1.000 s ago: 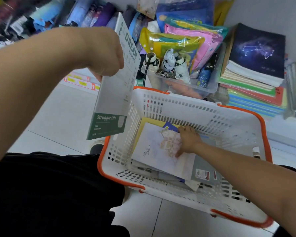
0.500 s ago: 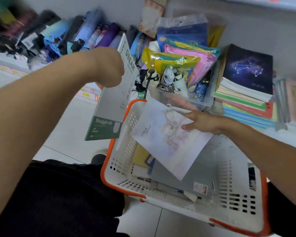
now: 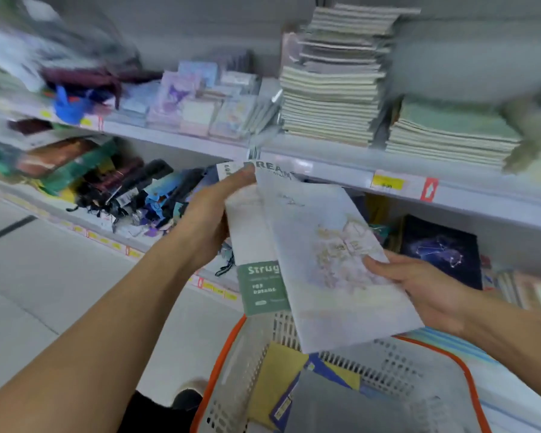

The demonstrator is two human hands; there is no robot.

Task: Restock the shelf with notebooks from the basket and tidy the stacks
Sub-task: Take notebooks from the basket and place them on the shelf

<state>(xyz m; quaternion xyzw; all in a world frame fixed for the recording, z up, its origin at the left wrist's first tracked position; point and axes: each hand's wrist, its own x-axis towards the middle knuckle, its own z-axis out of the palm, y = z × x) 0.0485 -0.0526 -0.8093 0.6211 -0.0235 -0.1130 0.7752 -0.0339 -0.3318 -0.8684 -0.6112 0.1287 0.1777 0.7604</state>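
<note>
My left hand (image 3: 208, 218) grips a white notebook with a green label (image 3: 256, 276) by its left edge, upright in front of the shelves. My right hand (image 3: 419, 282) holds a pale notebook with a faint floral drawing (image 3: 322, 254) by its right edge; it overlaps the front of the first one. Both are above the white basket with an orange rim (image 3: 241, 385), which holds a yellow, a blue and a grey notebook. On the upper shelf (image 3: 334, 165) stand tall notebook stacks (image 3: 331, 85) and a lower stack (image 3: 447, 132).
The lower shelf holds a dark constellation-cover notebook (image 3: 441, 248) at the right and a heap of dark umbrellas (image 3: 132, 189) at the left. Small stationery packs (image 3: 200, 101) sit on the upper shelf's left. Pale tiled floor (image 3: 44, 276) lies to the left. The view is motion-blurred.
My right hand lifted the pale floral notebook out of the basket and brought it up against the one in my left hand. The view swung up from the basket to the shelves.
</note>
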